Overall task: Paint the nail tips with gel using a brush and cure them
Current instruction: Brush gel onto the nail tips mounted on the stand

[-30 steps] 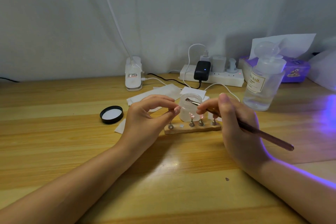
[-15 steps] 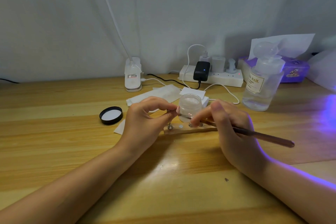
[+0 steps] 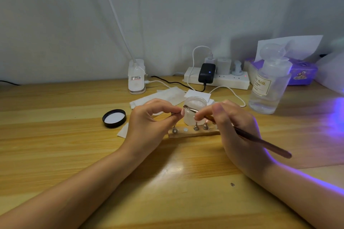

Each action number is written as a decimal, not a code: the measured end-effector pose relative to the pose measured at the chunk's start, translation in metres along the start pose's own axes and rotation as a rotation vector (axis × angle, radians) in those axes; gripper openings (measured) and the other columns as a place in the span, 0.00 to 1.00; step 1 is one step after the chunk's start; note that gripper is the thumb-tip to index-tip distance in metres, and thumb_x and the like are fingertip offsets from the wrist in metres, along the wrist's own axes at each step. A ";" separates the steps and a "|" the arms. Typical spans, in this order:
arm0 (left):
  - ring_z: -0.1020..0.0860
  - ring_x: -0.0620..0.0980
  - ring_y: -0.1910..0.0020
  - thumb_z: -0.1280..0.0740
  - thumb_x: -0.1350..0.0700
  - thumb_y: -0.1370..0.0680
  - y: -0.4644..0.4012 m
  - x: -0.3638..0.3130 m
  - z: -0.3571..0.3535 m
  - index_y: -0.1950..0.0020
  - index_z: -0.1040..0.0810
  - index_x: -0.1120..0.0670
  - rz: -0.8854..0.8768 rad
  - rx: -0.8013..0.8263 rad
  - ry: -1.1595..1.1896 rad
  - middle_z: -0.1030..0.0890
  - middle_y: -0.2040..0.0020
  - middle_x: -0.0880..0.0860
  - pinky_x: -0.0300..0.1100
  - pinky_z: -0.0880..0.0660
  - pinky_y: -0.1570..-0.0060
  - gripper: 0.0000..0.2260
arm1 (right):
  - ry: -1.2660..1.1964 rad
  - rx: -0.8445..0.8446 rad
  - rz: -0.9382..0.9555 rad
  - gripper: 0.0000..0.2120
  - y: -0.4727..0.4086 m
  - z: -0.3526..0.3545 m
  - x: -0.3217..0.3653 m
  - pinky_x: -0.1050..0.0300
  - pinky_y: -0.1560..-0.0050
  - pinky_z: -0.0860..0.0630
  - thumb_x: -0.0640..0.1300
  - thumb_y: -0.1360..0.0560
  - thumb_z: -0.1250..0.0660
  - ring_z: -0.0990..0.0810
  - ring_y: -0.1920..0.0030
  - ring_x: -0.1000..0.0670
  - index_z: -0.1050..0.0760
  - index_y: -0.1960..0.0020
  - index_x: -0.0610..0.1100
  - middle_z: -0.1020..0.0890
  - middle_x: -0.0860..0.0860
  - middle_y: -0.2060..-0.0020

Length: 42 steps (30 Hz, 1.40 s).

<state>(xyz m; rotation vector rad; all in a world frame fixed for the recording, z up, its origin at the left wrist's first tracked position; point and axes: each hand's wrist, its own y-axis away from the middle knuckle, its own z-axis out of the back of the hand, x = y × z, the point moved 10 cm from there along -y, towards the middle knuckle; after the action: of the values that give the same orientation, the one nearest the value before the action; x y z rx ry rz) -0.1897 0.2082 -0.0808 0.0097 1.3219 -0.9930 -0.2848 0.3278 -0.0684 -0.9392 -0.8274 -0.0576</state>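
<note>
My left hand [image 3: 150, 117] pinches a small nail tip [image 3: 182, 112] on its metal peg between thumb and forefinger, lifted above the wooden stand [image 3: 193, 133]. My right hand [image 3: 234, 124] grips a long brown brush [image 3: 260, 140]. The brush head lies over the open frosted gel jar [image 3: 195, 109], right beside the nail tip. The stand lies on the table in front of the jar, with three pegs upright and one empty white socket. Whether the bristles touch the tip is too small to tell.
The jar's black lid [image 3: 114, 118] lies to the left. White wipes [image 3: 163, 96] lie behind the jar. A clear pump bottle [image 3: 268, 83], a power strip [image 3: 217, 78], a white lamp base [image 3: 136, 78] and a purple tissue box [image 3: 301, 72] stand at the back. Purple light glows at right.
The brush head dipped low toward the stand half a second ago and has come back up over the jar rim. My left hand has kept the nail tip in place.
</note>
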 end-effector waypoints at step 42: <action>0.22 0.47 0.59 0.27 0.60 0.32 0.001 -0.004 0.003 0.57 0.17 0.54 -0.023 -0.029 -0.008 0.19 0.62 0.50 0.37 0.25 0.58 0.05 | 0.042 0.085 0.000 0.16 0.001 -0.007 0.004 0.53 0.56 0.30 0.53 0.27 0.45 0.25 0.61 0.54 0.21 0.63 0.50 0.22 0.57 0.67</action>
<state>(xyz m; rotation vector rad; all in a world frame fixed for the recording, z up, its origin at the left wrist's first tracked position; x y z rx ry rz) -0.1865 0.2095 -0.0769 -0.0310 1.3319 -0.9919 -0.2769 0.3248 -0.0688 -0.8552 -0.7853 -0.0412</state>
